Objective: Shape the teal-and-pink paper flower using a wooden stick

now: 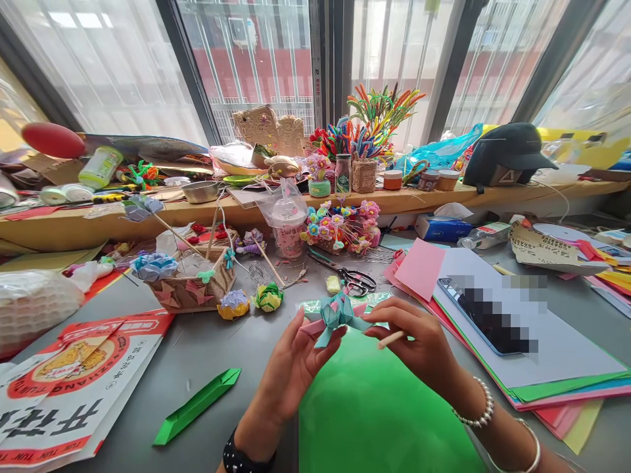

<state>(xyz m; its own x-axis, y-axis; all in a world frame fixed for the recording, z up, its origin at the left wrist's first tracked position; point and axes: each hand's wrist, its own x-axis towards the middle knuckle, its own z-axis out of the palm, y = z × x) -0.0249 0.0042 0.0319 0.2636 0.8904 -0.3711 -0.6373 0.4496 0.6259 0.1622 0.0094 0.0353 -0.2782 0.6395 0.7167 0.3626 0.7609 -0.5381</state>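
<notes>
My left hand pinches a folded paper flower in teal and pink, holding it up above a bright green paper sheet. My right hand is closed round a thin wooden stick and its fingertips touch the flower's right side. Both hands meet over the grey table, just in front of me.
A folded green paper strip lies left. A stack of coloured paper with a phone sits right. Scissors, small paper flowers, a woven basket and a plastic cup stand beyond. A printed bag covers the left edge.
</notes>
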